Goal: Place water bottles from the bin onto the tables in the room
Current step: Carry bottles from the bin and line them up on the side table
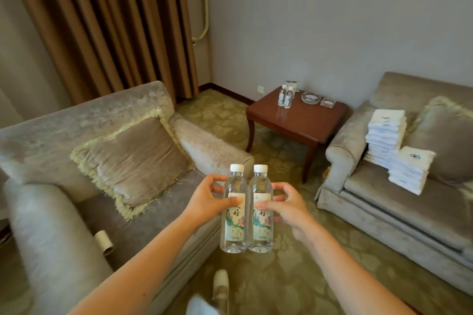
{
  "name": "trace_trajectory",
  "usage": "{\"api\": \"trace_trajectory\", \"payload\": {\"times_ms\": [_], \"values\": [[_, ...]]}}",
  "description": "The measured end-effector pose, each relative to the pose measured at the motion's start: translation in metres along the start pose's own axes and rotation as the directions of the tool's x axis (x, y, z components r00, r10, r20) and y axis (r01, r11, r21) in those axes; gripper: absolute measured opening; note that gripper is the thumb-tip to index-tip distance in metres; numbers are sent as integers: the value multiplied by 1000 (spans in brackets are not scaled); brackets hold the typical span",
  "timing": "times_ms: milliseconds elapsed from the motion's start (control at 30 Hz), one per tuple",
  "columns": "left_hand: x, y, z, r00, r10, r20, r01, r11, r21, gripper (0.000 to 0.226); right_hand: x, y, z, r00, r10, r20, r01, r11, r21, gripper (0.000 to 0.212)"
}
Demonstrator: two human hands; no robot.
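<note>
I hold two clear water bottles upright and side by side in front of me. My left hand (207, 199) grips the left bottle (234, 227) at its label, thumb across the front. My right hand (286, 206) grips the right bottle (261, 230) the same way. Both have white caps and green printed labels. Ahead in the corner stands a dark wooden side table (307, 123). Two more water bottles (286, 96) stand on its far left part.
A glass ashtray (310, 97) and a small clear dish (328, 102) sit on the table's far edge. A grey armchair (64, 161) with a cushion is at my left, a sofa (384, 199) with stacked white towels (386, 135) at my right. Patterned carpet lies between.
</note>
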State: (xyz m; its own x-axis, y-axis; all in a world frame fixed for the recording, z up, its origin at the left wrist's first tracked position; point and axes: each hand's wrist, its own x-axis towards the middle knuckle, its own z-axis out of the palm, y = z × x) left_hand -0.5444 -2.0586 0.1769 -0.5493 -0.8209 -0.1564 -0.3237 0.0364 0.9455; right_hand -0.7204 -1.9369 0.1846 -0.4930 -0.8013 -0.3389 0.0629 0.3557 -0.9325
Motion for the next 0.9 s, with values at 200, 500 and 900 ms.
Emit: {"api": "trace_trajectory", "payload": {"times_ms": [200, 500, 900], "values": [[147, 20, 8, 995, 32, 96, -35, 999, 30, 56, 120, -36, -19, 994, 8, -109, -6, 1000, 17, 53], [331, 79, 27, 959, 88, 271, -103, 994, 41, 48, 264, -92, -62, 966, 45, -255, -21, 995, 96, 55], [530, 99, 106, 947, 31, 320, -37, 999, 12, 56, 452, -112, -157, 964, 84, -254, -59, 993, 105, 56]]}}
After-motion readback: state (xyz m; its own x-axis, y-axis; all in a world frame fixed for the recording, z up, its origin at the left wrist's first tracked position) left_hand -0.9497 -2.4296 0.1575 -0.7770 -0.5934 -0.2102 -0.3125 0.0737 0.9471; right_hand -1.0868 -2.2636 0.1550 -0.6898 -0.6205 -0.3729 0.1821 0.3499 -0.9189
